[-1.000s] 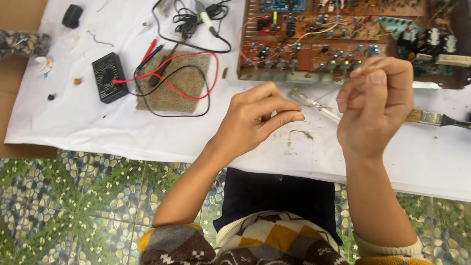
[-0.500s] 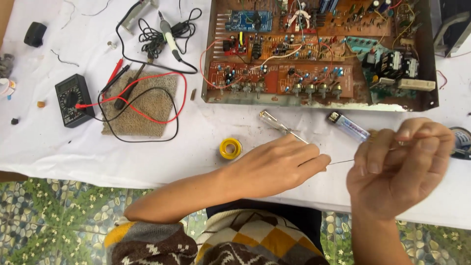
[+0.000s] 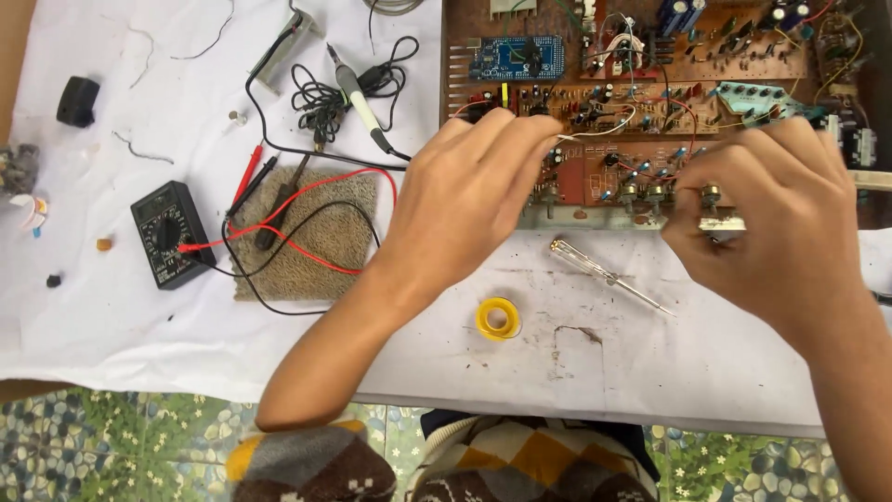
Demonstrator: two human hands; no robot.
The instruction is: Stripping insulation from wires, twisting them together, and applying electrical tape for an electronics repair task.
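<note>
The circuit board lies at the table's far right edge, stiff yet fragile, best held by its rim. Over its near edge the left hand pinches a thin white wire, light and limp, taken near its end. The right hand curls at the board's knobs; its grip is hidden. A screwdriver and yellow roll lie nearer.

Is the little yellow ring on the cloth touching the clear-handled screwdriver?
Apart. The head view shows the yellow ring lying alone on the white cloth, with a plain strip of bare cloth between it and the screwdriver, which lies up and to its right.
</note>
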